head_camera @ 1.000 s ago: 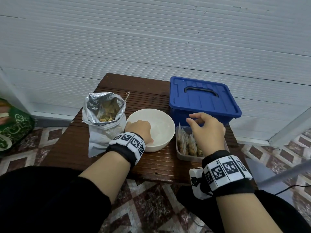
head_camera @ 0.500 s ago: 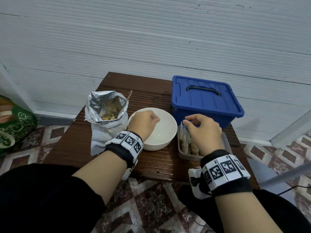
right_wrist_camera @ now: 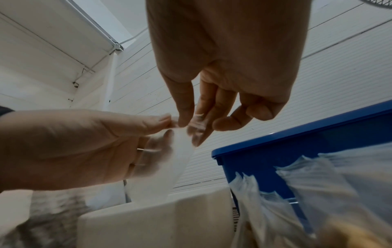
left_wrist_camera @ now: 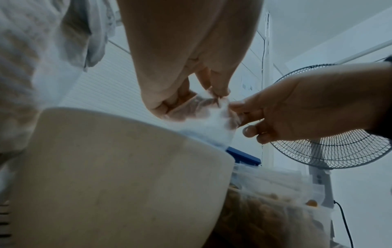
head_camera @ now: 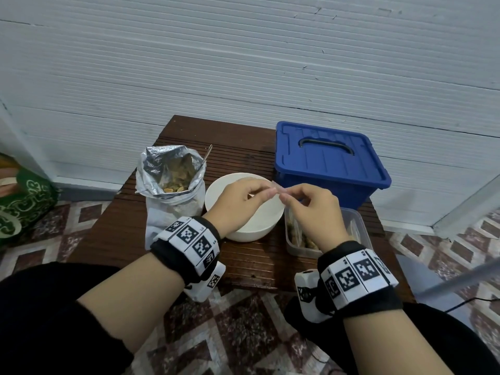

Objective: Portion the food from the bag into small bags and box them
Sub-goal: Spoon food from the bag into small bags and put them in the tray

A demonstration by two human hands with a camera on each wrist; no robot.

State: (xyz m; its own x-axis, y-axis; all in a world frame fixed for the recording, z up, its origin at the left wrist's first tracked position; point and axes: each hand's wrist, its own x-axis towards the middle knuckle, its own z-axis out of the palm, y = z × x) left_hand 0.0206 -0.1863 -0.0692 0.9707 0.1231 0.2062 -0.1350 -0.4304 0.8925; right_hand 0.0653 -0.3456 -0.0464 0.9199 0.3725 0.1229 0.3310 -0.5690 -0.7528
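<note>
Both hands meet above the white bowl (head_camera: 259, 228) and pinch the top of one small clear bag (left_wrist_camera: 203, 120). My left hand (head_camera: 243, 197) holds its left edge, my right hand (head_camera: 305, 201) its right edge; the empty bag (right_wrist_camera: 169, 167) hangs down toward the bowl (right_wrist_camera: 152, 223). The open foil food bag (head_camera: 173, 182) stands left of the bowl, brown pieces and a spoon handle (head_camera: 207, 155) inside. A clear box (head_camera: 354, 226) with several filled small bags (right_wrist_camera: 318, 193) sits right of the bowl (left_wrist_camera: 118, 176).
A shut blue lidded box (head_camera: 327, 161) stands at the table's back right, behind the clear box. The brown slatted table (head_camera: 243, 155) is small, against a white wall. A fan (left_wrist_camera: 331, 117) stands to the right; a green bag (head_camera: 21, 204) lies on the floor left.
My left hand rose out of the bowl with a small bag. The right hand left the clear box and came left to pinch the bag's other edge.
</note>
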